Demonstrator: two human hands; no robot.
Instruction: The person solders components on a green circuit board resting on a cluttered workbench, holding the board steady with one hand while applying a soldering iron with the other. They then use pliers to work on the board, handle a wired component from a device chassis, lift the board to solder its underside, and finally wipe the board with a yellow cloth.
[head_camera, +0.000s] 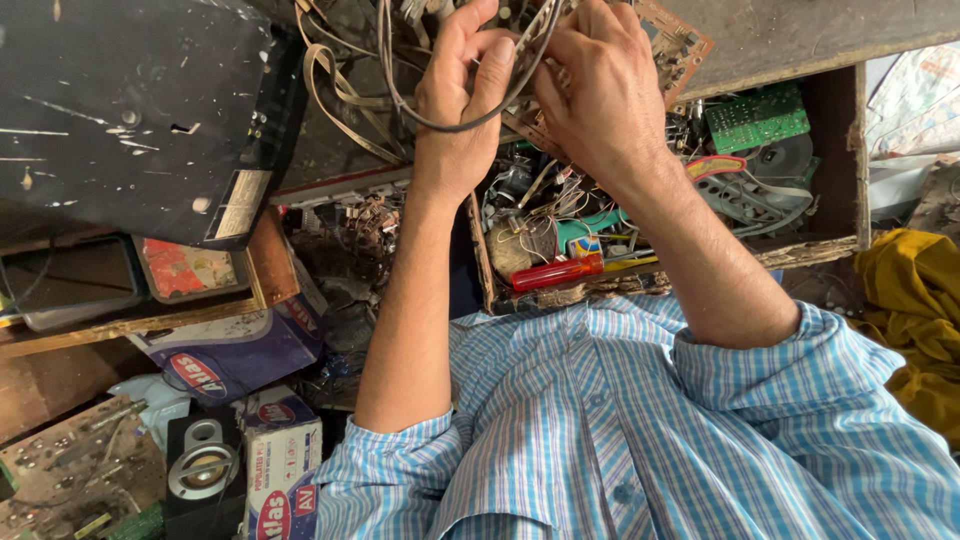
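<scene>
My left hand (468, 75) pinches a dark cable (440, 122) that loops below its fingers. My right hand (600, 90) is clenched on a brown circuit board (680, 45), raised over a wooden tray (810, 250) of parts. A red-handled screwdriver (556, 272) lies there, near a green board (757, 117).

Bottom left, near the sleeve: a small cardboard box (283, 452), white and pale brown, with a red oval mark and blue print on its face. Just above it, farther left: a larger carton (235, 350), bluish-violet with a red oval emblem, lying tilted under a wooden edge. Higher up, on the side of the big black case at far left: a rectangular label (238, 204), cream-white, slanted, faint print too small to tell. Beneath that case: a flat red-and-white pack (188, 268), worn, tucked in a wooden frame. No screens or signs seen.
</scene>
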